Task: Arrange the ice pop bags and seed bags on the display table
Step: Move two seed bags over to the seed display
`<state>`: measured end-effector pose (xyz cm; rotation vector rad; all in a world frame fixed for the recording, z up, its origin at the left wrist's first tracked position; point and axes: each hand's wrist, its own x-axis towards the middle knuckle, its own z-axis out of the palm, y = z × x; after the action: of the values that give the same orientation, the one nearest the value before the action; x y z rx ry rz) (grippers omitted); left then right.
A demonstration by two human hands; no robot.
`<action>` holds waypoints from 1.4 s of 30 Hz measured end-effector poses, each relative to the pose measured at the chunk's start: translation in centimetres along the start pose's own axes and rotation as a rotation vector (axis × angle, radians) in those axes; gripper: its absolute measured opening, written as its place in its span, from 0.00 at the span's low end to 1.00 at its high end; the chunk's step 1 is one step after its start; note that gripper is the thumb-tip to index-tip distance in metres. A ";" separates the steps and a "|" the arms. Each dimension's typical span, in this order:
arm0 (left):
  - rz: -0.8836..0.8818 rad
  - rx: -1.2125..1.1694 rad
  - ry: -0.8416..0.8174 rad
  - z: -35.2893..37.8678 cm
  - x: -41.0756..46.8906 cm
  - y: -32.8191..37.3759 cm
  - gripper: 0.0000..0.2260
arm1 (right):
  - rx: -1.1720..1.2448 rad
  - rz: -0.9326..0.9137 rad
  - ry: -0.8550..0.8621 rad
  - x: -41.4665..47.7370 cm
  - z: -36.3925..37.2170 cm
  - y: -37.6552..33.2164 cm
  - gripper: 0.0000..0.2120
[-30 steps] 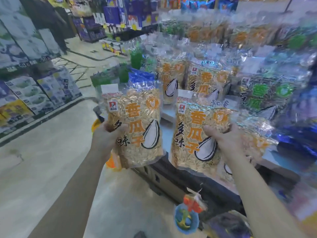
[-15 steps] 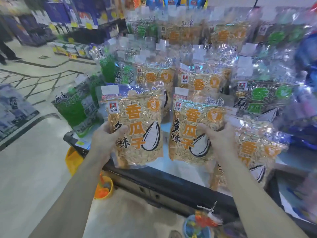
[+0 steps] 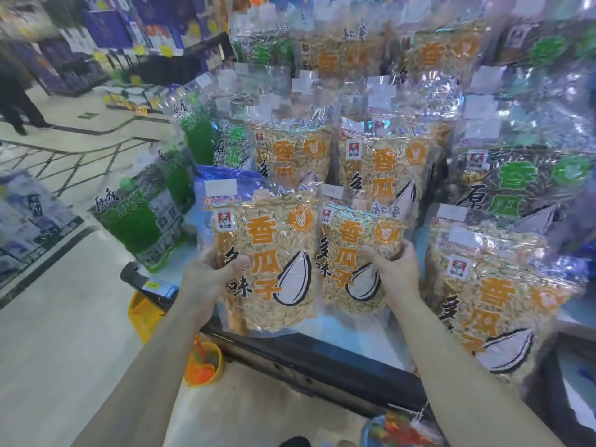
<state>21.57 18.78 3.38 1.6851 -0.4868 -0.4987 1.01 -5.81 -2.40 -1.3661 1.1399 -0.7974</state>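
Note:
My left hand (image 3: 206, 279) grips the left edge of an orange-labelled seed bag (image 3: 274, 253), held upright over the front edge of the display table (image 3: 322, 350). Just to its right, a second orange-labelled seed bag (image 3: 351, 250) is gripped at its right edge by my right hand (image 3: 393, 269). The two bags sit side by side, nearly touching, and the left one overlaps the table's dark front rim. Behind them, rows of orange seed bags (image 3: 383, 169) stand upright. Another orange bag (image 3: 490, 295) leans at the front right.
Green-labelled bags (image 3: 142, 217) stand at the table's left corner, and a dark green-labelled seed bag (image 3: 522, 182) at the right. A blue bag (image 3: 222, 179) lies behind my left-hand bag. An orange bucket (image 3: 203, 366) sits on the floor below. A person (image 3: 16, 101) walks far left.
The view has come closer to the table and turned right. Both held bags have moved forward and now hang over the table's front edge, nearer the standing rows.

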 end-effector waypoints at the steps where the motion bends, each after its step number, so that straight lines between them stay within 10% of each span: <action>1: 0.002 0.008 -0.023 0.0 0.3 -0.2 0.10 | -0.011 -0.001 -0.003 0.1 0.1 0.2 0.39; 16: -0.078 -0.024 -0.259 2.9 2.2 -2.1 0.19 | -0.517 -0.010 0.034 -4.2 -1.5 0.7 0.38; 20: -0.102 -0.027 -0.318 4.6 2.5 -2.8 0.18 | -0.746 -0.011 -0.157 -8.8 -2.4 5.0 0.27; 27: -0.132 -0.073 -0.386 7.5 3.2 -4.2 0.14 | -1.148 -0.059 -0.438 -12.9 -3.7 13.4 0.37; 42: -0.180 -0.051 -0.475 11.2 4.5 -6.3 0.16 | -1.417 -0.261 -0.333 -12.6 -4.4 15.5 0.31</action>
<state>19.05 8.24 -4.85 1.5663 -0.6591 -1.0463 -9.69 6.13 -15.08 -2.7011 1.2672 0.2508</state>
